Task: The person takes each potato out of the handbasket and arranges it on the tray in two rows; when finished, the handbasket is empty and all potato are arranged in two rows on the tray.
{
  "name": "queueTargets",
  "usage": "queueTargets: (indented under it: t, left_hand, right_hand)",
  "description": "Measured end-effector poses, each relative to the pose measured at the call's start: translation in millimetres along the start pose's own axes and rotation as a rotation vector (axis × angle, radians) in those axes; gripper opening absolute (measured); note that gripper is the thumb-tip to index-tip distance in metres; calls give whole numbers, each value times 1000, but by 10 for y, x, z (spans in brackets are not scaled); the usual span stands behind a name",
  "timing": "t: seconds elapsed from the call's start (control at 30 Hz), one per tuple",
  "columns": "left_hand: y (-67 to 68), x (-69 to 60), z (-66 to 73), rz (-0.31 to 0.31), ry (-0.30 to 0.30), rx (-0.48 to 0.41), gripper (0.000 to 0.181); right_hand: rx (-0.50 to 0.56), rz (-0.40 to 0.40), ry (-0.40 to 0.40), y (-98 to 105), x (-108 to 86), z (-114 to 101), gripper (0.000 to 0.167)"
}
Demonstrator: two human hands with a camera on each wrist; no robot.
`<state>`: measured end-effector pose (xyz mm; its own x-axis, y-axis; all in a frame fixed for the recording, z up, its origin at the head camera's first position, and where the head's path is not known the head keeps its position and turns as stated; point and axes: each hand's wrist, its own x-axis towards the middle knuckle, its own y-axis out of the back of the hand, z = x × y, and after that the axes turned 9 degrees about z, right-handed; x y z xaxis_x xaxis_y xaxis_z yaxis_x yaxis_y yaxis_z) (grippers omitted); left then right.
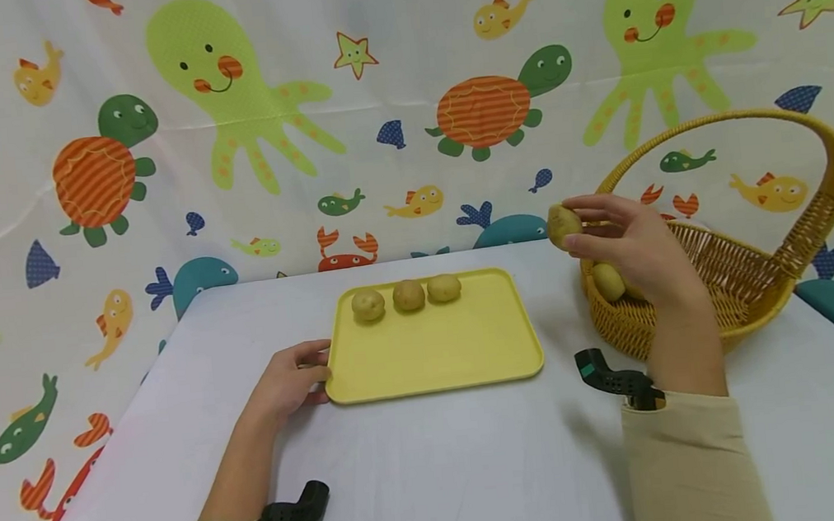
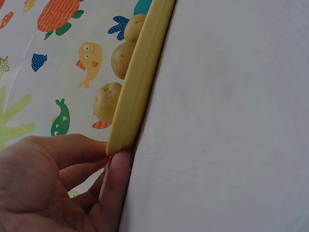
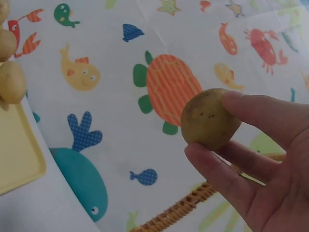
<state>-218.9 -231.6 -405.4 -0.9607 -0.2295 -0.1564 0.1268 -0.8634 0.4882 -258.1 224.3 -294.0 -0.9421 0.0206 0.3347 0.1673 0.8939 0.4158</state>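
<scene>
My right hand (image 1: pixel 635 245) pinches a potato (image 1: pixel 561 227) between thumb and fingertips, held up by the left side of the wicker basket (image 1: pixel 620 327). Dark specks mark that potato's skin in the right wrist view. A yellow tray (image 1: pixel 440 354) lies on the white table, with three potatoes in a row along its far edge: a left one (image 1: pixel 368 304), a middle one (image 1: pixel 408 295) and a right one (image 1: pixel 444 288). At the tray's near left corner, my left hand (image 1: pixel 293 379) grips the rim between thumb and fingers, seen closely in the left wrist view.
Inside the basket's left part sits a potato (image 1: pixel 608 282), with another partly hidden behind my right hand. The basket's tall arched handle (image 1: pixel 739 115) rises above it. A curtain (image 1: pixel 385 65) printed with sea animals hangs behind the white table (image 1: pixel 436 474).
</scene>
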Motion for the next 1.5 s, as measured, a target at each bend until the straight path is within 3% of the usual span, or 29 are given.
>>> queueTargets:
  t: [0.5, 0.97, 1.17, 1.5]
  left_hand:
    - [3, -10, 2, -4, 5, -5, 56]
    - [4, -4, 7, -1, 1, 0, 56]
    - [0, 3, 0, -3, 7, -3, 56]
    - [8, 0, 2, -5, 11, -1, 57]
  right_hand:
    - [-37, -18, 40, -344, 84, -75, 51]
    - [-2, -36, 77, -760, 216, 128, 48]
    - [-31, -62, 52, -847, 236, 233, 49]
    - [-57, -109, -69, -951, 273, 391, 50]
